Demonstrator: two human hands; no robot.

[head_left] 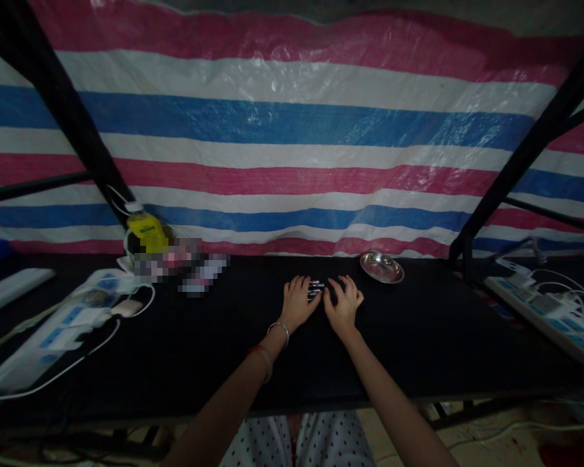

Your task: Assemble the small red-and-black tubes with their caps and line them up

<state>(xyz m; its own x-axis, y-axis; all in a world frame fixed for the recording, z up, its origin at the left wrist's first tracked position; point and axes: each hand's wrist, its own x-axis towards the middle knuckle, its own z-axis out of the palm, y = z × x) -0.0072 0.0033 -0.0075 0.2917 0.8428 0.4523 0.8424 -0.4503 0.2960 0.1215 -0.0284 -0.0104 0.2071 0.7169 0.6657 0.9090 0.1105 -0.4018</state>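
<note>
Several small dark cylinders point(314, 290) with shiny ends lie side by side on the black tabletop point(311, 350). They are too small to name more exactly. At their left side is my left hand point(298, 303), palm down with its fingers stretched out, and it seems to touch them. A silver bangle point(278, 329) is on that wrist. My right hand point(343, 306) rests just right of the cylinders, its fingers curved and apart with nothing visible in them. Farther back and to the right sits a shallow, shiny metal dish point(382, 268).
A yellow bottle point(147, 230) and blurred items point(204, 275) stand at the back left. Power strips with white cables lie at left point(61, 331) and right point(549, 314). Black frame posts rise on both sides before a striped plastic sheet point(292, 123).
</note>
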